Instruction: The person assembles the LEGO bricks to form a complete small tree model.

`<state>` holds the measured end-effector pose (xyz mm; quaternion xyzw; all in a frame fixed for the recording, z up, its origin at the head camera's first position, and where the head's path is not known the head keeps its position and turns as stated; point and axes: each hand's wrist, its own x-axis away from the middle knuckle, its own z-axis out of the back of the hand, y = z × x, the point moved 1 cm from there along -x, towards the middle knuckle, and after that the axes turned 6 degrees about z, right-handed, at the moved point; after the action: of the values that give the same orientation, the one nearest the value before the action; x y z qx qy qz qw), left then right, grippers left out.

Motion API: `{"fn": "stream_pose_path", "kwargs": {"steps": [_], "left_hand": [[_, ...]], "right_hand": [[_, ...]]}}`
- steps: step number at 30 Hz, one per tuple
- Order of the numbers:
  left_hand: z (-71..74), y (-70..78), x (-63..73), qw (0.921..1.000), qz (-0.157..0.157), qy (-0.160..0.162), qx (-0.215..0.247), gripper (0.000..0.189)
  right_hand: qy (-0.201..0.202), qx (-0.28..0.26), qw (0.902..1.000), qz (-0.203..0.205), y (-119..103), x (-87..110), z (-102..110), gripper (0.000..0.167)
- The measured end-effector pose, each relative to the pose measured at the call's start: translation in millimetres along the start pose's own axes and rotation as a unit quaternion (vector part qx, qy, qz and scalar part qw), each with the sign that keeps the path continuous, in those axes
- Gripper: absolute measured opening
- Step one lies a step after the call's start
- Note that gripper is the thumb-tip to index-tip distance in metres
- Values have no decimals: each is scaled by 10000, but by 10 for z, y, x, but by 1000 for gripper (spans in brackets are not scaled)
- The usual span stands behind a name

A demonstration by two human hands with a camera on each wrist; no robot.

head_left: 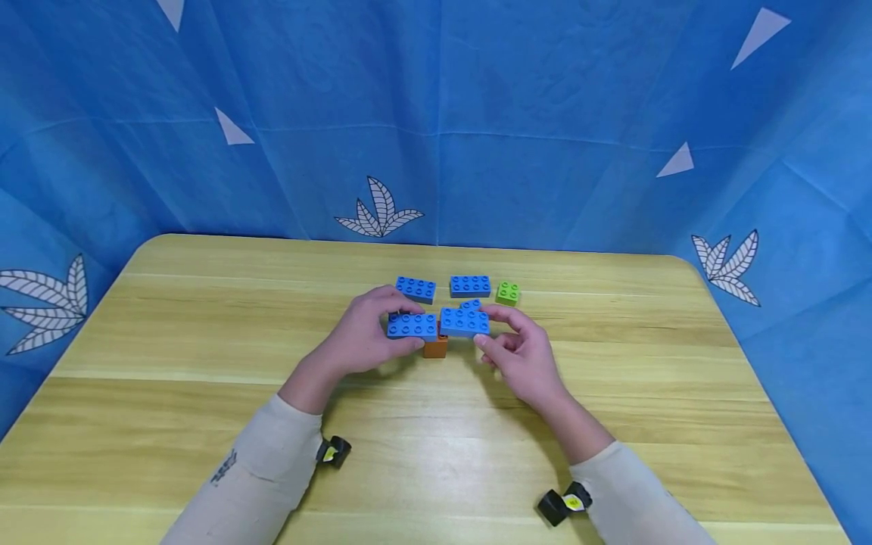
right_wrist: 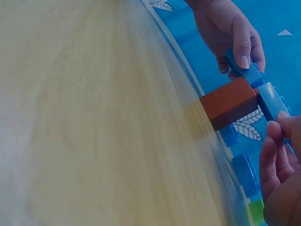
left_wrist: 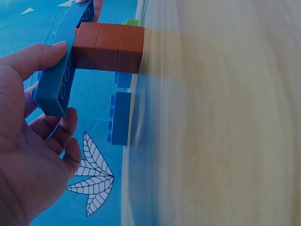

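A stack of orange-brown toy bricks stands upright on the table. At the top of the stack are two long blue bricks, end to end. My left hand pinches the left blue brick between thumb and fingers. The right blue brick is pinched at its outer end by my right hand. The left wrist view shows the brown stack reaching from the table to the underside of the blue bricks. Whether the right blue brick is seated on the studs, I cannot tell.
Behind the stack lie two long blue bricks, one left and one right. A small green brick sits right of them. Another blue brick is partly hidden behind the right held brick. A blue curtain hangs behind the wooden table.
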<state>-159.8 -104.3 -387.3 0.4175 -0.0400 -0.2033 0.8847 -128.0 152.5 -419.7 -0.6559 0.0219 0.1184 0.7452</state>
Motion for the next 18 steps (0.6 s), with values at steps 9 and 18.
{"fn": "stream_pose_path", "kwargs": {"steps": [9, 18], "left_hand": [[-107, 20, -31, 9997, -141, -100, 190, 45], [-255, 41, -63, 9967, -196, 22, 792, 30]], "right_hand": [[-63, 194, 9983, 545, 9, 4, 7, 40], [-140, 682, 9943, 807, -135, 24, -7, 38]]}}
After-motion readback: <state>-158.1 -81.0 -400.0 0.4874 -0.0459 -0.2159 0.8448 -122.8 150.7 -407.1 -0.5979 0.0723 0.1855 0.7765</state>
